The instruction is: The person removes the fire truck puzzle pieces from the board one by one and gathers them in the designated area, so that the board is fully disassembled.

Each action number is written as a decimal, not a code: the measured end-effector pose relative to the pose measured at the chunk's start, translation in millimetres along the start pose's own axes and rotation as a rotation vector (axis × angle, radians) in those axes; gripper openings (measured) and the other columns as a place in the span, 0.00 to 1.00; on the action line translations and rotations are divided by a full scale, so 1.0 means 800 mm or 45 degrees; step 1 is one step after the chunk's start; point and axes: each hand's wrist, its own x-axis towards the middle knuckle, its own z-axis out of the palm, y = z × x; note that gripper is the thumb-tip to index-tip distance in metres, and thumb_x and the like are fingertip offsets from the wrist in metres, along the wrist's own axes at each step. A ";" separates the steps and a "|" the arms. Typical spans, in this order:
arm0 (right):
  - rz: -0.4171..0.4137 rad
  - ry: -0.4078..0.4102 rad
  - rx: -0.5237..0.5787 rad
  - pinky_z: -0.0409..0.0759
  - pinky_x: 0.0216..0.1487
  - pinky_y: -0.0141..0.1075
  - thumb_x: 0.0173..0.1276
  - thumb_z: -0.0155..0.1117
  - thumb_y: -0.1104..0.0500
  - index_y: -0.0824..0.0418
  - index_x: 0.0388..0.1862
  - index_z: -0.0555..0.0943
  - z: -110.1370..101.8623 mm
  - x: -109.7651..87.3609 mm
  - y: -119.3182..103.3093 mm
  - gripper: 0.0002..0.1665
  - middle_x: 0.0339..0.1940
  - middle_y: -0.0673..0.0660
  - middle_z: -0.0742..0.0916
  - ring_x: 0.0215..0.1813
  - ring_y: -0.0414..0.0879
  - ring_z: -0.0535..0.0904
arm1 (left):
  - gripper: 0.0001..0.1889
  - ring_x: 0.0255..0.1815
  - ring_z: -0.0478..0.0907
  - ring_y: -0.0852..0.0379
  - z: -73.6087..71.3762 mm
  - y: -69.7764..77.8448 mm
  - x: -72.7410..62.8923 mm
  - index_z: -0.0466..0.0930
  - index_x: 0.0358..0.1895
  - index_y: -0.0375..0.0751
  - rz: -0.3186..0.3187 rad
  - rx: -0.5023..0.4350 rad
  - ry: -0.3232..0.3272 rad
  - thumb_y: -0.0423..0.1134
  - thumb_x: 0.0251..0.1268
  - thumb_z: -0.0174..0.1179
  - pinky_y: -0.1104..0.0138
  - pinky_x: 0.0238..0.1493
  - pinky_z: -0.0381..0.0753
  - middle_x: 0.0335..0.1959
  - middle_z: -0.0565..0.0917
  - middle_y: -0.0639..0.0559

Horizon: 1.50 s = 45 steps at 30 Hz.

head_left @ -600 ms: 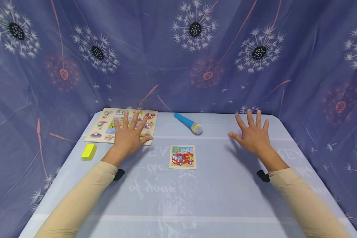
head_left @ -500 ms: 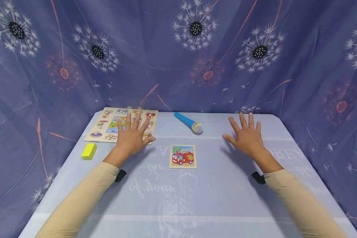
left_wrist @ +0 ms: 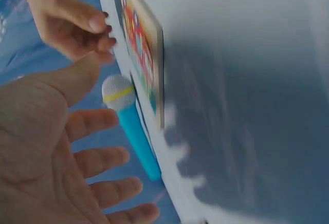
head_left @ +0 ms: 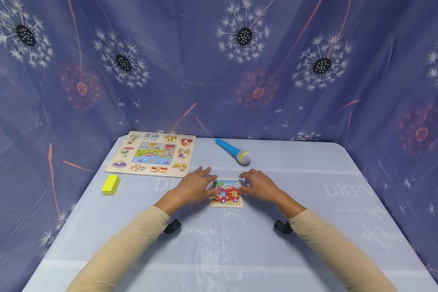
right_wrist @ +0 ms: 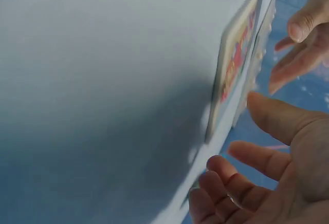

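A small square picture puzzle [head_left: 226,194] with a red fire truck lies flat on the table between the two hands. My left hand [head_left: 191,187] hovers at its left edge, fingers spread and relaxed, the thumb over the picture in the head view. On the other side my right hand [head_left: 260,186] hovers with fingers loosely bent, thumb and fingertips near the puzzle's right edge. In both wrist views the palms hold nothing, and gaps show between the fingers [left_wrist: 110,162] and the puzzle [left_wrist: 141,49]. The right wrist view shows the puzzle [right_wrist: 234,62] apart from the right fingers [right_wrist: 257,157].
A blue toy microphone [head_left: 233,151] lies behind the puzzle. At the back left is a larger wooden peg puzzle board [head_left: 125,165], with a yellow block [head_left: 110,185] in front of it. A dandelion-print curtain [head_left: 204,61] surrounds the table [head_left: 219,251] at the back and sides.
Both hands have moved inward and toward the person, from spread apart to either side of the fire truck puzzle. The left hand no longer covers the peg puzzle board. The objects have stayed put.
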 end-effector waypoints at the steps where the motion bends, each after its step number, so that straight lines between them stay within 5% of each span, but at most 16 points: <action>1: -0.003 -0.021 0.007 0.78 0.52 0.49 0.67 0.72 0.47 0.61 0.64 0.81 0.004 0.003 -0.001 0.32 0.50 0.59 0.84 0.51 0.53 0.79 | 0.34 0.80 0.54 0.33 0.003 0.005 0.002 0.70 0.75 0.47 0.011 -0.004 -0.028 0.60 0.73 0.58 0.39 0.72 0.63 0.80 0.62 0.39; 6: 0.041 -0.074 0.041 0.74 0.43 0.43 0.65 0.74 0.47 0.60 0.62 0.82 0.015 0.010 -0.005 0.30 0.42 0.54 0.81 0.42 0.48 0.75 | 0.36 0.80 0.55 0.34 0.017 0.019 0.014 0.68 0.77 0.49 0.046 0.031 -0.114 0.62 0.71 0.59 0.39 0.72 0.63 0.80 0.62 0.43; 16: 0.093 -0.087 0.092 0.75 0.45 0.42 0.65 0.74 0.51 0.63 0.59 0.81 0.019 0.020 -0.009 0.28 0.43 0.56 0.79 0.42 0.48 0.74 | 0.34 0.80 0.59 0.41 0.025 0.024 0.024 0.72 0.74 0.51 0.037 0.071 -0.214 0.60 0.70 0.62 0.41 0.72 0.64 0.79 0.65 0.46; 25: 0.109 -0.042 0.163 0.74 0.47 0.43 0.63 0.75 0.52 0.66 0.52 0.80 0.021 0.026 -0.014 0.25 0.42 0.57 0.78 0.43 0.48 0.73 | 0.33 0.79 0.61 0.40 0.025 0.025 0.024 0.73 0.73 0.50 0.029 0.097 -0.197 0.58 0.69 0.65 0.40 0.72 0.64 0.78 0.67 0.46; 35: 0.255 0.003 0.225 0.74 0.44 0.42 0.63 0.77 0.51 0.65 0.43 0.78 0.031 0.034 -0.020 0.22 0.39 0.58 0.79 0.41 0.50 0.74 | 0.32 0.78 0.62 0.40 0.027 0.026 0.022 0.74 0.73 0.50 0.038 0.083 -0.196 0.58 0.69 0.65 0.38 0.71 0.63 0.77 0.68 0.45; 45: 0.298 -0.060 0.253 0.73 0.41 0.39 0.61 0.79 0.52 0.62 0.39 0.76 0.024 0.048 -0.015 0.22 0.36 0.56 0.80 0.40 0.50 0.74 | 0.33 0.79 0.61 0.41 0.028 0.025 0.023 0.72 0.74 0.51 0.037 0.108 -0.193 0.58 0.70 0.63 0.38 0.72 0.63 0.78 0.66 0.46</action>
